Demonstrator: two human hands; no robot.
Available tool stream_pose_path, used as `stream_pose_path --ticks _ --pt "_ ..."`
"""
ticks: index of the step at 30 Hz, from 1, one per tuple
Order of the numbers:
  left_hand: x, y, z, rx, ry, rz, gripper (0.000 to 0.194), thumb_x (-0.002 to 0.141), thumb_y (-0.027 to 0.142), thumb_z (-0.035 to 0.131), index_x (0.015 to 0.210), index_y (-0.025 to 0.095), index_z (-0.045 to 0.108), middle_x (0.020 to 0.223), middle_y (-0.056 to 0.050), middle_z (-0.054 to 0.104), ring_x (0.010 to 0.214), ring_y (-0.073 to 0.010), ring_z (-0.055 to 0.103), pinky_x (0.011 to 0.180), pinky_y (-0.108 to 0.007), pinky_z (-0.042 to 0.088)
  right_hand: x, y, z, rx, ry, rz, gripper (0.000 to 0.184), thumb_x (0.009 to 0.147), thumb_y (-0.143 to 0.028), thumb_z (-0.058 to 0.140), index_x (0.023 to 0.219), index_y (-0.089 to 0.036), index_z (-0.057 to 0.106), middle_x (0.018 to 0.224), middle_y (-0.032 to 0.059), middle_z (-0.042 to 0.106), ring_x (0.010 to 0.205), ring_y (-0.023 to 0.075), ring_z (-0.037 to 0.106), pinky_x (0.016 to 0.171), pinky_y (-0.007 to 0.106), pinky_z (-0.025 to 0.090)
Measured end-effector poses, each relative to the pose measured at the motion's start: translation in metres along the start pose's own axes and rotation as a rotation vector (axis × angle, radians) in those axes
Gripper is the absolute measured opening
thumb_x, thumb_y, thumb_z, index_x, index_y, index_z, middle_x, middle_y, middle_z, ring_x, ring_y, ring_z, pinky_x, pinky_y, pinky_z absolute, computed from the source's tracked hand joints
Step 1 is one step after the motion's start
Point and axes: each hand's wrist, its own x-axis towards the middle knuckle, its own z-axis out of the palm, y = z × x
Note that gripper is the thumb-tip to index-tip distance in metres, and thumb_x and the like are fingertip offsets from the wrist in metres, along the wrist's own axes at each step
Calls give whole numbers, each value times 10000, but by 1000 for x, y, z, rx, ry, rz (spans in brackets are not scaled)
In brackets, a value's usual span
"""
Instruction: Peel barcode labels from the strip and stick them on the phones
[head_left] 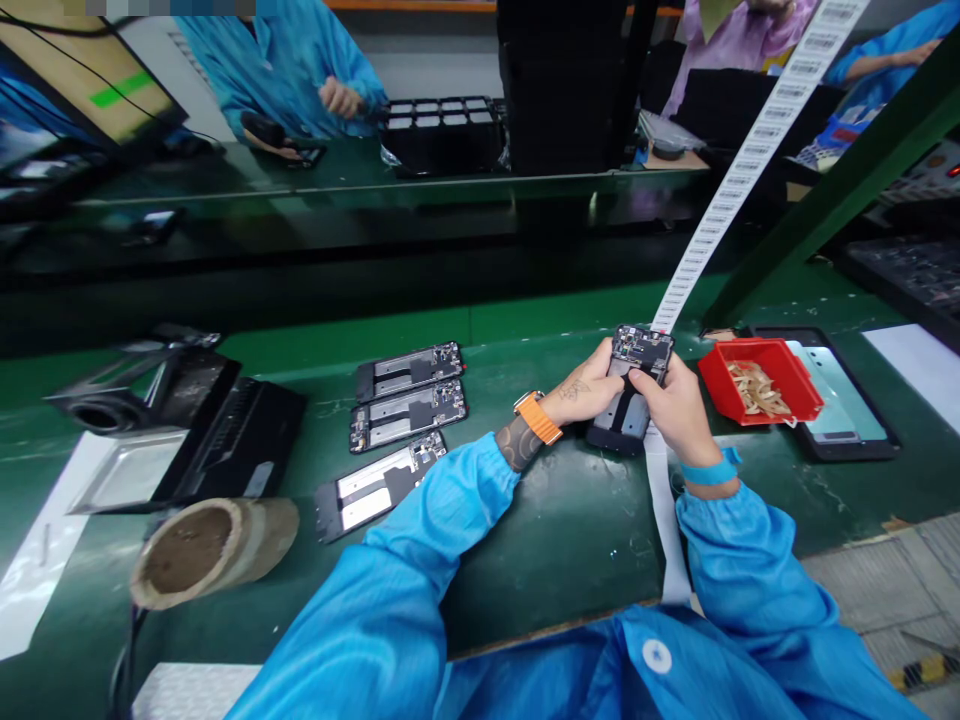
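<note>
Both my hands hold one opened phone body over the green bench, its circuit end pointing away from me. My left hand, with an orange watch strap at the wrist, grips its left side. My right hand grips the right side, thumb pressed on the phone's middle. A long white strip of barcode labels runs from the upper right down to the phone and under my hands. Three more opened phone bodies lie in a row to my left.
A red bin of small tan parts stands right of my hands, beside a black tray with a pale phone panel. A black fixture and a brown roll sit at left. Across the belt, a person in blue works near stacked black trays.
</note>
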Motion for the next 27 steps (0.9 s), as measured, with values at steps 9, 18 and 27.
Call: stream_pose_path --ticks 9,18,27 --pt "-1 3 -2 -4 -3 -4 539 790 94 494 1322 168 455 1234 -77 603 1134 -231 566 1014 -373 457 0 -1 -1 13 12 16 360 798 -390 712 1097 -193 681 1048 60 760 971 257 689 933 432 532" --pt "1 3 -2 -158 -11 -11 580 734 89 510 1303 197 535 1187 -44 639 1082 -222 584 953 -325 480 2 8 0 105 39 25 327 865 -443 645 1090 -212 703 1096 47 757 1071 264 671 1014 440 503" --pt "2 1 -3 -195 -15 -3 598 711 88 503 1298 187 557 1218 -41 648 1111 -220 576 966 -316 463 2 5 0 125 47 40 351 868 -465 634 1096 -209 709 1113 51 762 1069 274 677 1016 454 503"
